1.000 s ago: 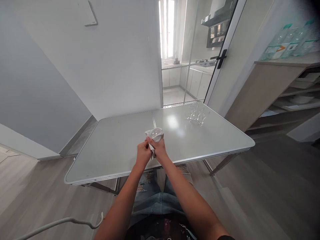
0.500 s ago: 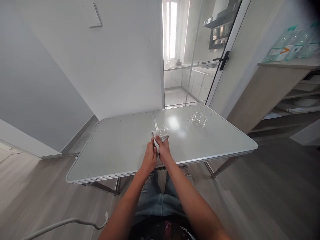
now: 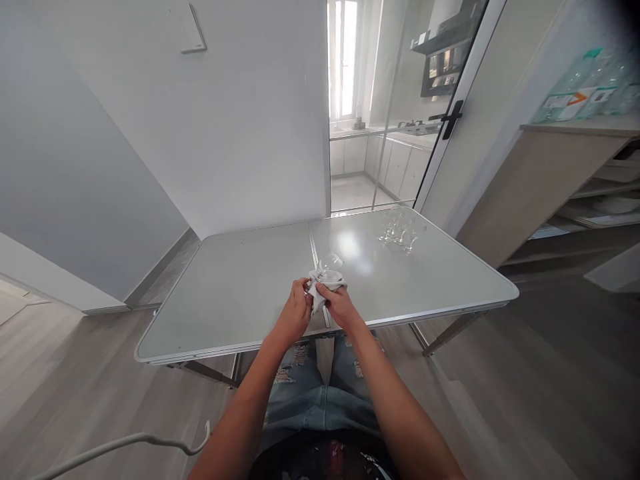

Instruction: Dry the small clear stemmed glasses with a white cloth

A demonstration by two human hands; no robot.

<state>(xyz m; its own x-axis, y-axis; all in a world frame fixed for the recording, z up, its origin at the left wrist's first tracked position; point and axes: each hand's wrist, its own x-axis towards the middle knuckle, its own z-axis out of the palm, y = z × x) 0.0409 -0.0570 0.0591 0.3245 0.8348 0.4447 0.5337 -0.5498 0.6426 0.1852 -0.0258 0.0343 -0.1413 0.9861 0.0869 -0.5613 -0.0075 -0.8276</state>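
Note:
A clear drinking glass is held over the front middle of the table, its bowl pointing away from me. A white cloth is wrapped around its near part. My right hand is closed on the cloth, thumb on top, pressing it against the glass. My left hand is closed at the lower left end of the glass, where something shiny shows by the fingers. The cloth and fingers hide the glass's stem and foot, if it has them.
Several clear glasses stand close together at the table's back right. The grey folding table meets a white wall behind. A glass door with a black handle and a shelf unit with water bottles are to the right.
My hands have moved slightly apart, the right one to the right. The cloth is spread wider and covers more of the glass, which sits a little further right.

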